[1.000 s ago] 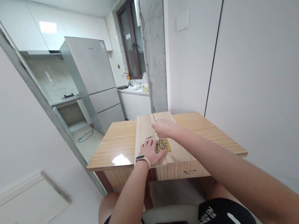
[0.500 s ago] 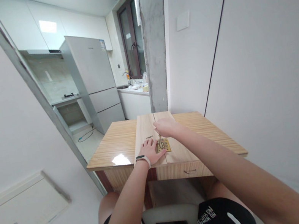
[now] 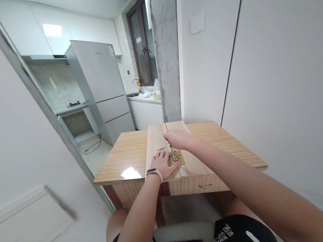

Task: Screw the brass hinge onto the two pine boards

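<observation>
A brass-coloured hinge (image 3: 181,158) lies flat across the seam of two pale wooden boards (image 3: 152,139). My left hand (image 3: 163,165) rests flat on the left board with its fingers spread, its thumb reaching over the hinge's near edge. My right hand (image 3: 178,138) is closed above the hinge around a screwdriver (image 3: 172,151). Only the thin shaft shows, pointing down to the hinge's left half; the handle is hidden in my fist. Just beyond my left fingertips sits a little cluster of small dark pieces (image 3: 161,149), perhaps screws, too small to be sure.
The boards lie on a wood-grain table (image 3: 117,154) with a drawer below its front edge. A white wall (image 3: 281,74) rises close on the right. Behind the table are a grey pillar (image 3: 168,53), a fridge (image 3: 100,73) and a sink counter (image 3: 147,109).
My right hand has shifted slightly left and its fist has turned a little, the screwdriver shaft tilting with it. My left hand stays in place.
</observation>
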A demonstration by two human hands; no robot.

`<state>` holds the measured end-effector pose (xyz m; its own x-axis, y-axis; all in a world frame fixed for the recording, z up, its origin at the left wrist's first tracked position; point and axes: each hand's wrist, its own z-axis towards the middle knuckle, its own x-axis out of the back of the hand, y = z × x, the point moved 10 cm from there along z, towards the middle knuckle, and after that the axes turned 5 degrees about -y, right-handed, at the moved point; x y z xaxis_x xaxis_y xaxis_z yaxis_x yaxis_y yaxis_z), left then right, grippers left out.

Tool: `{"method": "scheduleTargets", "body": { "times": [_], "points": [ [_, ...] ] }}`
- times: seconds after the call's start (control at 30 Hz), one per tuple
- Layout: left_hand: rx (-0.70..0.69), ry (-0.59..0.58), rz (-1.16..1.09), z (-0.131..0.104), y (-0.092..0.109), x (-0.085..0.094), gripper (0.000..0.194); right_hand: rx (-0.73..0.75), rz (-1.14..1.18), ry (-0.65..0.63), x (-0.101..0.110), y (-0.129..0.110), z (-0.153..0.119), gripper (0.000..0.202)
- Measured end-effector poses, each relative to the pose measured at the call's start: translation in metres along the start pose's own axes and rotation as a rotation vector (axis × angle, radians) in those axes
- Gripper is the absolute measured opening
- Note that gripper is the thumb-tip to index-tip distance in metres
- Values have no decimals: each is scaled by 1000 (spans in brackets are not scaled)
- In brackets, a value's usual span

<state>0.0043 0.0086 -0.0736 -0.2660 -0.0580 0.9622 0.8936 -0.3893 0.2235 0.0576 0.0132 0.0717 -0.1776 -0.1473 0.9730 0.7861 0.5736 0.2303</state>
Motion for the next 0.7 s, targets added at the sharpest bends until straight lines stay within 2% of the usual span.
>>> {"method": "scheduleTargets", "body": {
  "times": [0.47,0.7],
  "points": [
    [-14,30,-11,0,0,1,80,-38,-46,-58,-1,-4,4,25],
    [-7,24,-10,1,0,1,82,-124,-21,12,-1,9,6,33]
  ]
}}
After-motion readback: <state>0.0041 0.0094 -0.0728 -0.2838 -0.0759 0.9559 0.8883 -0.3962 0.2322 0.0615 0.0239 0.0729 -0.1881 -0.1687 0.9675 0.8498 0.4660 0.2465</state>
